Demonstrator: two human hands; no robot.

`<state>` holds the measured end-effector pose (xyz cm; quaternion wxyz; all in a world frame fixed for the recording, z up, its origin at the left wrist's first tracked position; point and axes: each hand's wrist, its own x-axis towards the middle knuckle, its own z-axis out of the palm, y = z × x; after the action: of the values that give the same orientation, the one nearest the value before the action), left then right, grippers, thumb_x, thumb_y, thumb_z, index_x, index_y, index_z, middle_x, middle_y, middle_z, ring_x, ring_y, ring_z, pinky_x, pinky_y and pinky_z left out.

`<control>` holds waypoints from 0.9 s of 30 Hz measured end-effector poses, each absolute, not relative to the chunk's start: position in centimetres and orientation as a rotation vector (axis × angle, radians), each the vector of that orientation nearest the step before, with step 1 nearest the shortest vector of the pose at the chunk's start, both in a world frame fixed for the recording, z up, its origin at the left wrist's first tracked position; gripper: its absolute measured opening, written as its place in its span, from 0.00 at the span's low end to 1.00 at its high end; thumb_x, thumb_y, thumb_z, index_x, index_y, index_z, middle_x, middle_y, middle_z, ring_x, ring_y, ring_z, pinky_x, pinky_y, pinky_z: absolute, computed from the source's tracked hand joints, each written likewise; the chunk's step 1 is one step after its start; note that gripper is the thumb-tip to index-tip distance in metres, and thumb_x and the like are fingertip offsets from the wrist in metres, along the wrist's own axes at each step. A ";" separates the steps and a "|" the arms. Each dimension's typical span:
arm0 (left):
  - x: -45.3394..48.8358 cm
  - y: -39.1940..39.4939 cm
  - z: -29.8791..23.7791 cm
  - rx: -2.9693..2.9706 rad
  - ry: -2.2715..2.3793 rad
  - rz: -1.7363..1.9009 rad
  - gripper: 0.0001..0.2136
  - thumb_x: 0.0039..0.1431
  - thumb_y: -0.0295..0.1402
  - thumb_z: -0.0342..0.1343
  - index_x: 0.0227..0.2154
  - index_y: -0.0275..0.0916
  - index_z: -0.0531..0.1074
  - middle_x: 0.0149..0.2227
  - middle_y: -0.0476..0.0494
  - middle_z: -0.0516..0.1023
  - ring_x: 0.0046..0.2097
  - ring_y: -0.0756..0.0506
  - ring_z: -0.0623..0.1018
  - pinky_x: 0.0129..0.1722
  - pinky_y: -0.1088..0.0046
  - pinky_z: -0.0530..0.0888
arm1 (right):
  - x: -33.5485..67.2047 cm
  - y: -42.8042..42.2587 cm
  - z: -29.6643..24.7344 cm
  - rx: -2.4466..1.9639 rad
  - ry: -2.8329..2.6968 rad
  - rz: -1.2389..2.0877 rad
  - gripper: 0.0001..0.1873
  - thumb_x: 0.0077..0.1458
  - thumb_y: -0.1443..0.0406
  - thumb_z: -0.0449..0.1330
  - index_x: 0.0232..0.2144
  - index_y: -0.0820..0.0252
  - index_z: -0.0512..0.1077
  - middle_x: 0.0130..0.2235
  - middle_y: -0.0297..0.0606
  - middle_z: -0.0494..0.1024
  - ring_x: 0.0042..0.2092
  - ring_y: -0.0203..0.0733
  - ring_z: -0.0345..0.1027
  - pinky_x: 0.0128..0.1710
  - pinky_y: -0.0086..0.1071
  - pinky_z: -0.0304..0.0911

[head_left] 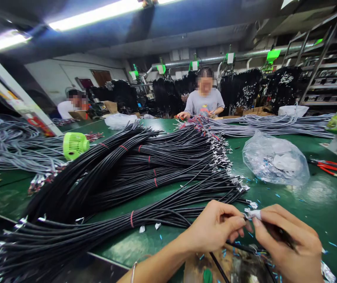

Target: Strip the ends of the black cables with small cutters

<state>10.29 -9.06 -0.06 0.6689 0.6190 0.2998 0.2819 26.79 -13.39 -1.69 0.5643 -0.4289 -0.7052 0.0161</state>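
My left hand (215, 228) and my right hand (289, 243) meet low in the view, over the green table (318, 196). Both are closed in a pinch on the foil-wrapped end (252, 214) of a thin black cable (239, 247) that runs down between them. My right hand also grips the dark cable along its palm. Just left of my hands lie large bundles of black cables (145, 169), tied with red bands, their foil-tipped ends pointing right.
A clear plastic bag (274, 161) lies right of centre. Red-handled scissors (333, 169) sit at the far right. A green fan (74, 144) and grey cable piles (9, 145) are on the left. One person (204, 103) works across the table, another (71, 105) at back left.
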 end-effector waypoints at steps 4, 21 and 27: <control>11.1 -9.3 -0.6 1.233 0.672 0.658 0.23 0.38 0.52 0.64 0.23 0.35 0.64 0.17 0.51 0.66 0.19 0.53 0.65 0.19 0.79 0.62 | 26.9 -13.0 -1.5 -1.106 -1.672 0.319 0.11 0.52 0.70 0.57 0.20 0.59 0.68 0.21 0.33 0.68 0.23 0.36 0.64 0.19 0.27 0.60; 10.5 -9.5 -0.8 2.412 0.822 1.112 0.08 0.57 0.23 0.50 0.27 0.34 0.73 0.24 0.47 0.69 0.26 0.50 0.67 0.25 0.76 0.62 | 29.6 -11.3 -1.9 -1.238 -1.091 0.424 0.12 0.51 0.61 0.60 0.20 0.60 0.67 0.17 0.28 0.61 0.18 0.32 0.54 0.16 0.26 0.51; 10.4 -9.6 0.1 1.955 0.930 1.096 0.07 0.57 0.28 0.53 0.27 0.33 0.75 0.26 0.45 0.73 0.28 0.50 0.70 0.26 0.77 0.64 | 29.3 -11.8 -1.1 -1.296 -1.372 0.356 0.09 0.49 0.63 0.65 0.22 0.61 0.71 0.22 0.31 0.66 0.23 0.33 0.57 0.19 0.26 0.53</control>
<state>10.44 -9.64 0.08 0.3497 0.7548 0.3592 0.4231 29.30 -11.83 -1.09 0.5731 -0.5530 -0.5853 0.1521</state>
